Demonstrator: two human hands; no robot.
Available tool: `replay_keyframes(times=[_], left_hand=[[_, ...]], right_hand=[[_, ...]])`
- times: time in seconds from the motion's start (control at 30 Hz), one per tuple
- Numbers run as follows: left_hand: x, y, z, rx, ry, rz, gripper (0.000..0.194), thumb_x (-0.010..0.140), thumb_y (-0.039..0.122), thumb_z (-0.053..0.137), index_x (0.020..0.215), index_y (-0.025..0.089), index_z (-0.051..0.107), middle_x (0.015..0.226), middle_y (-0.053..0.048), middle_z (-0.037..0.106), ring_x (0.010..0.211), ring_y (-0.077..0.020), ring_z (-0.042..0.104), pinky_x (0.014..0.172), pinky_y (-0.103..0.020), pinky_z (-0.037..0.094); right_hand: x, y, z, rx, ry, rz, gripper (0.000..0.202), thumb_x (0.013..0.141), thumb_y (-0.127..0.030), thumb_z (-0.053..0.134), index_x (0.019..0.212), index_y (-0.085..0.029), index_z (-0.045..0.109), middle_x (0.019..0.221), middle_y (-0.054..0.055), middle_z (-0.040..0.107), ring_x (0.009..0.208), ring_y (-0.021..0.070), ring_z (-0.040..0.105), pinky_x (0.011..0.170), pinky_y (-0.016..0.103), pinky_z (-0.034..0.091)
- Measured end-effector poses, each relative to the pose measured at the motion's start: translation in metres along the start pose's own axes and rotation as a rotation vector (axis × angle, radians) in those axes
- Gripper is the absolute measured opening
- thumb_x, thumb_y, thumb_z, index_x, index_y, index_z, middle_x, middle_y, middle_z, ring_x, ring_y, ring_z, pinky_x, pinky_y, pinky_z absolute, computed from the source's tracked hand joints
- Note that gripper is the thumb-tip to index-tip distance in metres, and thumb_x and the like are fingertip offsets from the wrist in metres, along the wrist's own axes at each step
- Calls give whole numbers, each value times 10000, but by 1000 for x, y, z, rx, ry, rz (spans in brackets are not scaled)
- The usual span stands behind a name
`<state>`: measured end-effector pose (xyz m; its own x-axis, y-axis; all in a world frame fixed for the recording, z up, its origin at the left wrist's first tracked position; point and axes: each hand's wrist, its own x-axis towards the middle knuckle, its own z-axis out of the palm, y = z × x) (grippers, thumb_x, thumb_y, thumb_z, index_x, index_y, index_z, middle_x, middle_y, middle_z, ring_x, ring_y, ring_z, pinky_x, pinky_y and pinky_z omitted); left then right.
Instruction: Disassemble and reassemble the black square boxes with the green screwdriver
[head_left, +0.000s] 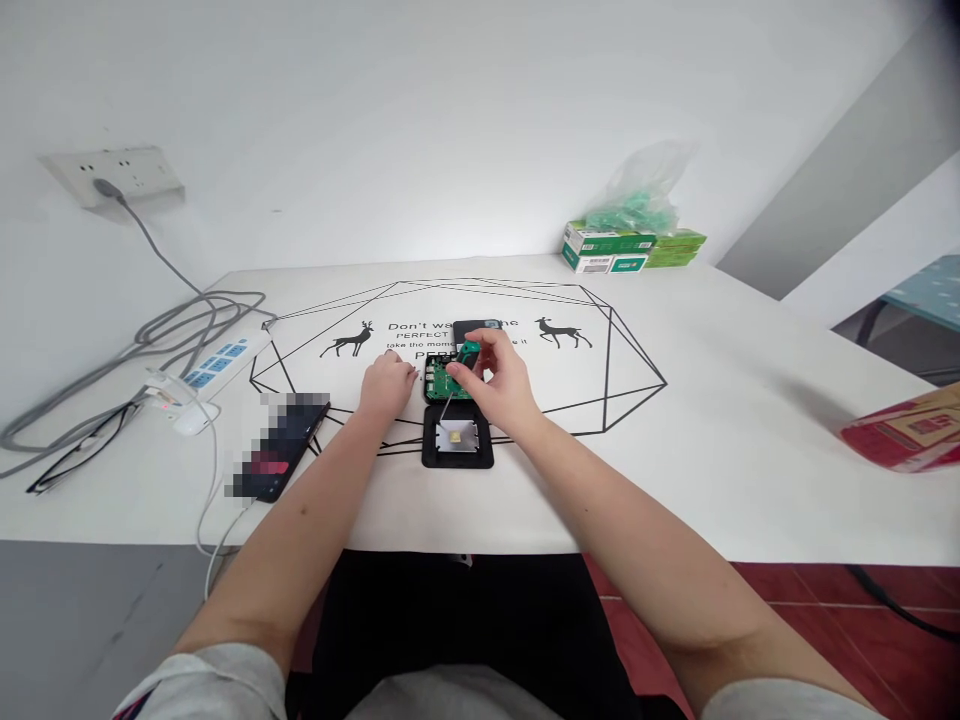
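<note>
My right hand [498, 376] grips the driver [470, 353], can't tell left hand [387, 384]'s hold; board [441, 380] between looks fragile, take its edges.

“Don't” [407, 326], “PERFECT” [422, 336] on white tabletop [720, 460]

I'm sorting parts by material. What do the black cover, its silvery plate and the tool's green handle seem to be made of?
Black cover: probably matte plastic, from its dull surface. Silvery plate: apparently metal, given its bright sheen. Tool's green handle: likely smooth plastic, perhaps rubber; solid colour suggests this, but the right hand partly hides it.
</note>
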<state>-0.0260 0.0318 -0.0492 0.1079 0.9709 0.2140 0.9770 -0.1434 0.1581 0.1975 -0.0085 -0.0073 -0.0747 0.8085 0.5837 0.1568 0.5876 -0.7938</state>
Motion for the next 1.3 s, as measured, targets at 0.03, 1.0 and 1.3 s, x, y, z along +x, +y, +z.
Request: replay_keyframes(times=[0.03,1.0,1.3], left_hand=[[1,2,0,-6,-1,-15,293,1069,293,558,1030,198,832,1113,-152,674,1119,-342,645,977,-468,525],[-25,38,-30,-870,-342,278,198,965,344,523,994,224,678,1043,-57,741,871,-207,667,852,-379,568],[-25,36,-31,-822,-363,287,209,976,333,502,997,219,676,1070,-64,736,902,-218,661,875,-389,563]], right_hand=[[0,0,-1,-5,-6,-8,385,863,-378,796,1172,-268,594,911,-19,613,683,140,522,683,352,507],[29,50,-23,100,350,-39,556,916,-698,719,1257,-304,525,1029,23,525,766,156,531,645,330,571],[26,41,-27,34,303,-90,537,932,-687,710,1275,-316,526,1073,40,563,843,185,571,657,337,554]])
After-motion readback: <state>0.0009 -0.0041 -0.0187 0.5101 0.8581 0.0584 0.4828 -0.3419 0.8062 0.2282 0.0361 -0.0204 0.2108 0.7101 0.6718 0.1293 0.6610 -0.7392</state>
